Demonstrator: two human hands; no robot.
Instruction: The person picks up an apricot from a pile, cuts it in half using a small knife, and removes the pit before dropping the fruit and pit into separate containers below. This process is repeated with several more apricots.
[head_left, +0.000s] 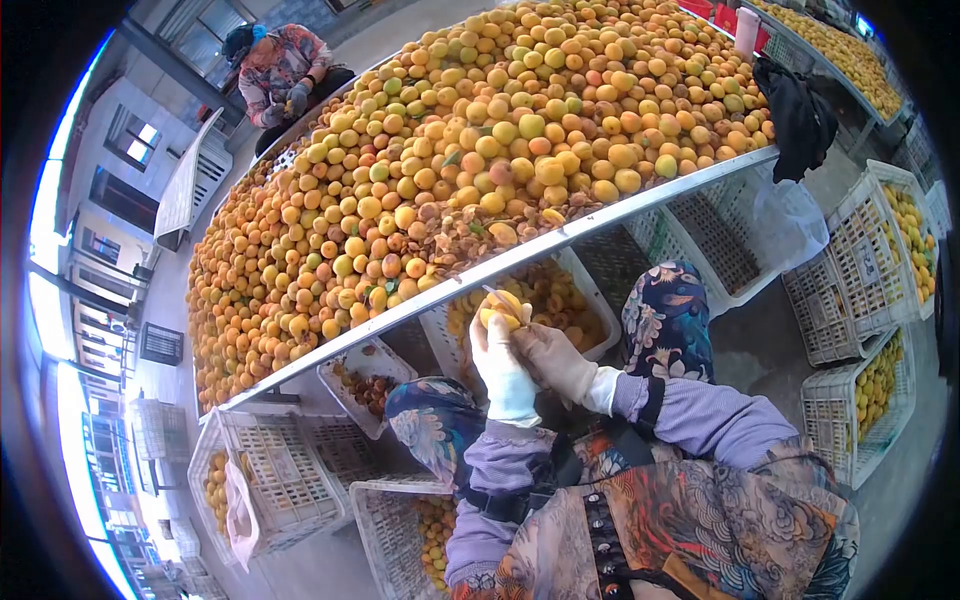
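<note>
Just past the edge of the fruit table, my left hand [502, 368], in a white glove, is closed around a yellow apricot [503, 308]. The fruit looks cut or partly split. My right hand [560, 362], gloved in off-white, is pressed against the apricot's right side with its fingers curled. Whatever those fingers hold is hidden. A thin greyish strip, perhaps a blade, shows at the fruit's upper left. Below both hands stands a white crate [592, 285] holding yellow apricot pieces [560, 310].
A large heap of apricots [480, 150] covers the table, whose metal edge [520, 262] runs before me. A small basket [350, 365] holds dark scraps. Plastic crates [285, 460] stand left and right [850, 260]. Another person [285, 70] sits at the far left.
</note>
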